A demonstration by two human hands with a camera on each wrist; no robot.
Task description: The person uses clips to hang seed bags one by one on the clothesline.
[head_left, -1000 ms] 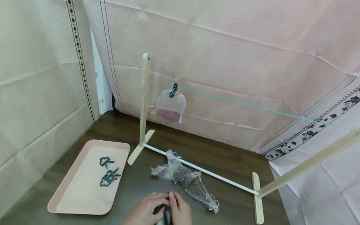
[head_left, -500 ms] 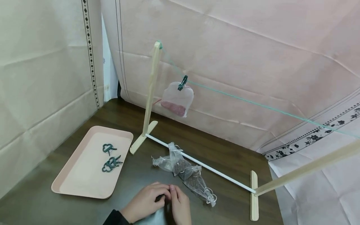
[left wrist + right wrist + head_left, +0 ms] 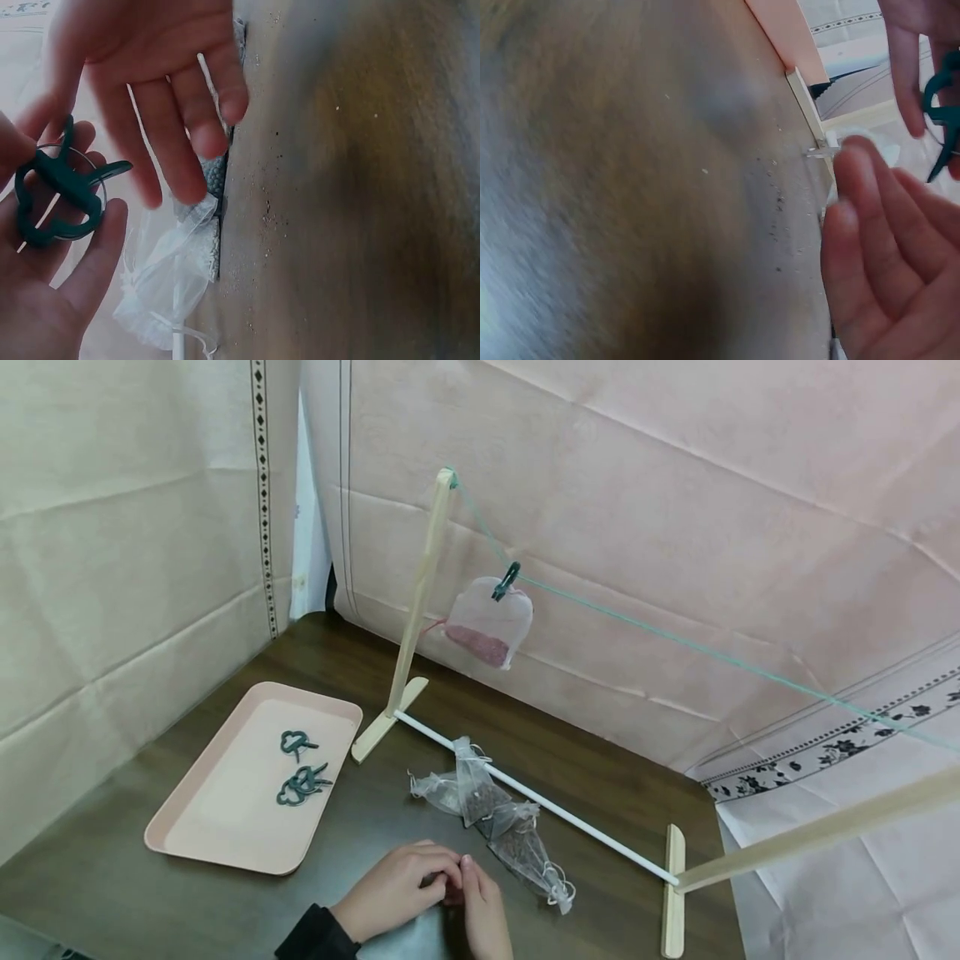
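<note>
Both hands meet near the table's front. In the head view the left hand (image 3: pixel 401 887) and right hand (image 3: pixel 484 912) touch at the fingertips. A dark green cloud-shaped clip (image 3: pixel 64 187) with two short levers is visible in the left wrist view. The right hand (image 3: pixel 64 285) holds it between thumb and fingers. Four fingers of the left hand (image 3: pixel 165 67) extend straight beside the clip, with its thumb near one lever; the thumb tip is partly hidden. Clear of the right hand's little-finger side, the same clip (image 3: pixel 945 112) appears in the right wrist view.
A pale pink tray (image 3: pixel 217 810) with several green clips (image 3: pixel 300 785) lies at left. Behind the hands, several mesh drawstring bags (image 3: pixel 517 847) overlap by a white rod (image 3: pixel 585 827). From a green line (image 3: pixel 645 628) between wooden posts (image 3: pixel 423 585) hangs a clipped bag (image 3: pixel 491 618) with pink contents.
The head view has shifted, so the tray and posts sit higher and farther right. The hands stay together over the same spot; more of the left wrist and dark sleeve shows now.
</note>
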